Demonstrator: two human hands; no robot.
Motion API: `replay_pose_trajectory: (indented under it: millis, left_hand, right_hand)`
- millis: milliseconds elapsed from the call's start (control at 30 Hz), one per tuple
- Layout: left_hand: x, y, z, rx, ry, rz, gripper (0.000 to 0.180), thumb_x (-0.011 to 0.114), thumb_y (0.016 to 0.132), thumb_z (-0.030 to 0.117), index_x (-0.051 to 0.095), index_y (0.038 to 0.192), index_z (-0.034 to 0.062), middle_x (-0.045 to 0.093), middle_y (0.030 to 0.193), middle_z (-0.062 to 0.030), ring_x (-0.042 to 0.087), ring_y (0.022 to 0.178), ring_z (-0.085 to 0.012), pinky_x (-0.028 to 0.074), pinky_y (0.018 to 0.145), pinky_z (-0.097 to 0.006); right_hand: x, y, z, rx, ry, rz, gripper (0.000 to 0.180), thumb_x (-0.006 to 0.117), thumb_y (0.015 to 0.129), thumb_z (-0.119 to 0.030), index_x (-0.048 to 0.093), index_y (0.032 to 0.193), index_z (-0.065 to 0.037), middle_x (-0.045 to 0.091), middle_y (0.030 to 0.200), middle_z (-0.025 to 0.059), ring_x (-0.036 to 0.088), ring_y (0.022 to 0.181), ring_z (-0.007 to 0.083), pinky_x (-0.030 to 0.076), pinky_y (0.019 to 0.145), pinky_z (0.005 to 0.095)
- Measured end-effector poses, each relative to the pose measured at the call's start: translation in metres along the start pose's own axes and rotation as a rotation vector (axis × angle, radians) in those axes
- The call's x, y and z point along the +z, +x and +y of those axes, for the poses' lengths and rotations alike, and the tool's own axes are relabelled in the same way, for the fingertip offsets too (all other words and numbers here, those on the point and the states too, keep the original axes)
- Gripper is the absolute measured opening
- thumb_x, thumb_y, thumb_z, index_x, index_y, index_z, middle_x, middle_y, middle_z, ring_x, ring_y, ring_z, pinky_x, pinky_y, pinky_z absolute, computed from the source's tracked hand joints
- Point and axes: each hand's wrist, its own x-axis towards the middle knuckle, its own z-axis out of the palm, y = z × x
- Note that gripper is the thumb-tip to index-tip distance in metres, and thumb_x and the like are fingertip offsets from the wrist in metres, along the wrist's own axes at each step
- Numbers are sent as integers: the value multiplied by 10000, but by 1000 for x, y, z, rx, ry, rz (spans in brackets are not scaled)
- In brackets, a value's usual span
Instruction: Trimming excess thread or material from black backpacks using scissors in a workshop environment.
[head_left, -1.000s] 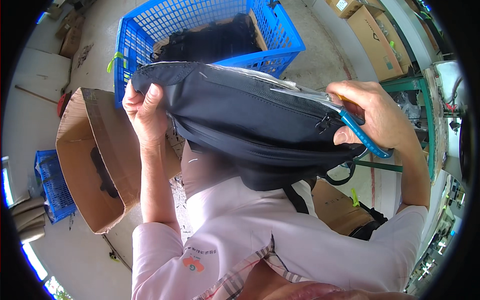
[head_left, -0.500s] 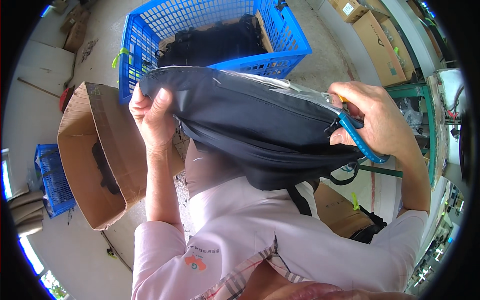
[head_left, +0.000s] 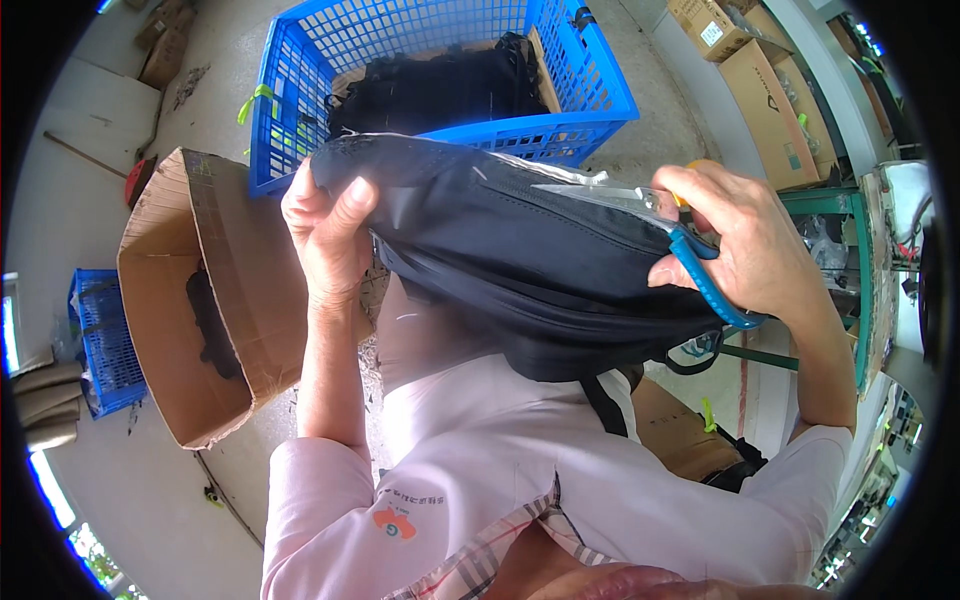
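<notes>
Pinching one end of the black zippered bag (head_left: 520, 255), the left hand (head_left: 335, 230) has a narrow grip; the right hand (head_left: 745, 230) grips blue-handled scissors (head_left: 705, 280) over it.

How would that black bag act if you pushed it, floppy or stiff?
The black bag would probably be floppy, since it sags and creases. It might feel a bit slippery, because its smooth surface has a faint shine.
</notes>
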Motion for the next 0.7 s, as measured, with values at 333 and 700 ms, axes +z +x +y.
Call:
replay_pose_trajectory:
  millis: [333,700]
  left_hand:
    - [0,1,6,-52,-16,12,319,697,679,87,551,949,0,603,882,-61,560,801,-140,428,789,-269]
    - [-1,-1,6,-72,-47,16,332,714,664,98,552,934,-5,603,870,-62,559,784,-138,431,780,-262]
  right_hand:
    - [4,7,-4,22,-46,-61,435,729,595,-317,484,835,-51,560,723,47,548,594,262,427,537,341]
    - [16,19,-4,-74,-74,23,426,715,615,-354,494,815,-50,552,685,51,545,561,214,430,500,318]
